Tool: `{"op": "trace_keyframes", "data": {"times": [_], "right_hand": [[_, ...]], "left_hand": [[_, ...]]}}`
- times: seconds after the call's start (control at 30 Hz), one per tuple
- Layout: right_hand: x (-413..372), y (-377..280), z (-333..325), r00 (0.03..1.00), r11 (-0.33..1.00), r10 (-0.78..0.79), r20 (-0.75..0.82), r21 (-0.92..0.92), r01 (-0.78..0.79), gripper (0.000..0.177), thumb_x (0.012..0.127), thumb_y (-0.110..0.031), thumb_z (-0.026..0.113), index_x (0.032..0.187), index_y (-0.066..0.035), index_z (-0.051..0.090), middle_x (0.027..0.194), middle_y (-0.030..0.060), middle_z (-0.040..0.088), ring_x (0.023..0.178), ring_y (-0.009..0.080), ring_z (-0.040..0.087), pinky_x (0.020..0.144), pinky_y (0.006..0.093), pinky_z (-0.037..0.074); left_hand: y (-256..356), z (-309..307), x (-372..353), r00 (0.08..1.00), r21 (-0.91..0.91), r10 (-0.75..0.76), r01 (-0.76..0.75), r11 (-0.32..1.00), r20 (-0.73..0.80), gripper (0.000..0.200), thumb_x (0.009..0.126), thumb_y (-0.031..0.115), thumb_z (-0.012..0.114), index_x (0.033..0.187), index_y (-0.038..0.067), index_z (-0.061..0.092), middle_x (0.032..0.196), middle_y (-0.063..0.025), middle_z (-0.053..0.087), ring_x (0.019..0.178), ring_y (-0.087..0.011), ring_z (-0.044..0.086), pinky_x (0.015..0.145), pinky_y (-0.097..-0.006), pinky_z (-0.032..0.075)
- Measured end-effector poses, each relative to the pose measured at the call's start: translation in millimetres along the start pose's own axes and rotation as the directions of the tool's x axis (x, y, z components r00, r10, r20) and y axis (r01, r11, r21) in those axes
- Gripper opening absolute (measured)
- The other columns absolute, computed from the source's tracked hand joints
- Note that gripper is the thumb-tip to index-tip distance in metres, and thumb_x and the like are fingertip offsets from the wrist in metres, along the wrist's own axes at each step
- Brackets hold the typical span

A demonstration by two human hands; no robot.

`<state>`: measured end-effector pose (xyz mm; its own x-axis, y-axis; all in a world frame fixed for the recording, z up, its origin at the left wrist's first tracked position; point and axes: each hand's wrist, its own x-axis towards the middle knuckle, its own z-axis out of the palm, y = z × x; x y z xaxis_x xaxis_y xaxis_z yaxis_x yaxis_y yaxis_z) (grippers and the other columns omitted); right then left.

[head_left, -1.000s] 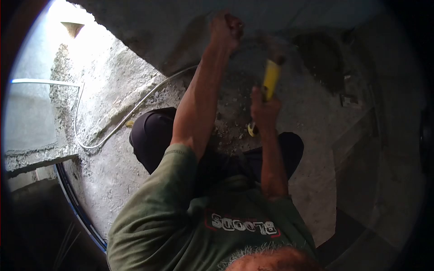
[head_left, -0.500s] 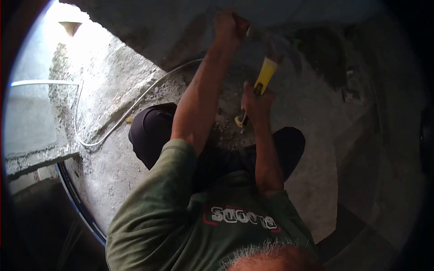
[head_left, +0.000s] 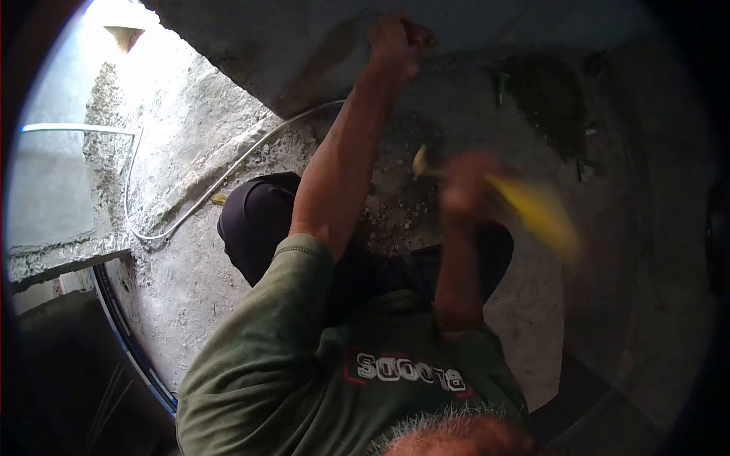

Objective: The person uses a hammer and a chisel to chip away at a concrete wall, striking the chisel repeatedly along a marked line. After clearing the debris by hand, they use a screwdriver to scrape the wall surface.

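Note:
My right hand [head_left: 473,182] grips a hammer [head_left: 536,213] by its yellow and black handle. Motion smears both the hand and the tool, and the hammer's head fades into the dark on the right. Farther forward, my left hand [head_left: 395,42] is closed in a fist against the grey concrete surface [head_left: 471,26]. What its fingers hold is too dark to make out. Between my knees, small rubble [head_left: 395,213] lies scattered over the floor.
A white cable [head_left: 228,171] loops across the rough concrete at left. A small green object [head_left: 502,87] is near a dark patch [head_left: 547,99] on the right. Dark blue-edged tubing [head_left: 129,334] curves along the lower left, beside a concrete ledge [head_left: 68,266].
My right hand has swung the hammer away from my left hand, back and to the right; its handle now points toward the lower right. My left hand stays at nearly the same spot.

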<state>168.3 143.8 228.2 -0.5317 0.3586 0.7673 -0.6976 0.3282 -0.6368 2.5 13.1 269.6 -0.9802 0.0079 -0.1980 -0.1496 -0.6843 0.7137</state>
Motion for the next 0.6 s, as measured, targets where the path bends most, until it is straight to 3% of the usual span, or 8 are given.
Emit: {"op": "trace_keyframes", "data": {"times": [0.03,0.07,0.23,0.37,0.4,0.53,0.57,0.6], "right_hand": [[-19.4,13.4,12.3,0.851,0.855,0.493,0.181,-0.280,-0.436,0.026,0.084,-0.027,0.055,0.072,-0.005,0.053,0.056,0.0019,0.053,0.046,0.0122,0.050,0.046,0.0288,0.042],[-19.0,10.1,17.4,0.466,0.508,0.860,0.208,-0.427,-0.748,0.026,0.081,-0.026,0.065,0.074,-0.003,0.056,0.056,0.0014,0.055,0.046,0.0111,0.050,0.045,0.0276,0.040],[17.6,-17.3,-35.9,0.970,0.874,0.232,0.077,-0.454,-0.173,0.023,0.084,-0.023,0.061,0.072,-0.005,0.054,0.053,0.0004,0.051,0.042,0.0110,0.047,0.040,0.0273,0.039],[109.4,-94.4,-54.2,0.973,0.981,-0.176,-0.151,0.050,0.185,0.028,0.091,-0.027,0.040,0.070,-0.009,0.046,0.058,0.0043,0.047,0.044,0.0177,0.043,0.042,0.0323,0.042],[120.1,-106.0,-63.4,0.969,0.877,-0.167,-0.182,0.422,0.231,0.030,0.092,-0.028,0.037,0.069,-0.009,0.044,0.057,0.0040,0.047,0.044,0.0174,0.043,0.042,0.0331,0.043],[36.1,-22.2,-28.0,0.967,0.795,-0.235,-0.096,0.553,0.248,0.025,0.092,-0.023,0.039,0.074,-0.008,0.049,0.058,0.0047,0.048,0.049,0.0191,0.051,0.044,0.0371,0.047],[15.8,-8.8,4.4,0.908,0.945,0.297,0.297,0.048,-0.325,0.025,0.087,-0.023,0.052,0.069,-0.006,0.051,0.056,0.0020,0.049,0.049,0.0139,0.049,0.044,0.0326,0.042],[-8.2,2.0,13.7,0.482,0.544,0.832,0.275,-0.581,-0.606,0.029,0.082,-0.024,0.064,0.065,-0.003,0.054,0.055,-0.0008,0.049,0.049,0.0087,0.046,0.044,0.0280,0.038]], "left_hand": [[-15.9,-8.6,16.8,1.000,0.004,-0.011,0.010,1.000,0.009,0.038,0.089,0.021,0.041,0.053,0.009,0.037,0.047,-0.0031,0.037,0.037,-0.0123,0.031,0.038,-0.0274,0.028],[-42.3,-23.6,50.7,0.993,-0.167,0.076,-0.060,0.984,0.088,0.035,0.088,0.021,0.042,0.056,0.006,0.042,0.051,-0.0086,0.044,0.043,-0.0186,0.038,0.045,-0.0340,0.036],[-23.5,-8.5,54.5,0.997,-0.186,0.073,-0.066,0.980,0.030,0.031,0.086,0.021,0.043,0.060,0.005,0.047,0.055,-0.0129,0.049,0.052,-0.0231,0.047,0.051,-0.0397,0.044],[-10.2,-17.0,22.2,0.997,0.074,0.044,-0.049,0.996,0.064,0.036,0.089,0.019,0.041,0.055,0.010,0.037,0.047,-0.0026,0.037,0.037,-0.0128,0.030,0.038,-0.0274,0.027],[-9.3,-19.0,23.9,0.984,0.155,0.086,-0.110,0.982,0.157,0.034,0.088,0.018,0.041,0.056,0.009,0.038,0.048,-0.0024,0.037,0.038,-0.0130,0.031,0.038,-0.0273,0.027],[-18.3,-6.8,42.4,1.000,-0.088,0.013,-0.011,0.996,0.021,0.030,0.086,0.020,0.043,0.059,0.006,0.048,0.053,-0.0111,0.046,0.051,-0.0220,0.047,0.051,-0.0377,0.043],[-15.5,-4.3,39.9,0.995,-0.119,0.060,-0.069,0.991,-0.081,0.030,0.086,0.019,0.044,0.059,0.007,0.047,0.051,-0.0096,0.044,0.048,-0.0210,0.045,0.047,-0.0355,0.042],[-19.0,-3.4,32.6,0.979,-0.144,0.083,-0.111,0.983,-0.187,0.030,0.086,0.018,0.044,0.058,0.008,0.046,0.050,-0.0081,0.042,0.045,-0.0200,0.043,0.044,-0.0333,0.041]]}}
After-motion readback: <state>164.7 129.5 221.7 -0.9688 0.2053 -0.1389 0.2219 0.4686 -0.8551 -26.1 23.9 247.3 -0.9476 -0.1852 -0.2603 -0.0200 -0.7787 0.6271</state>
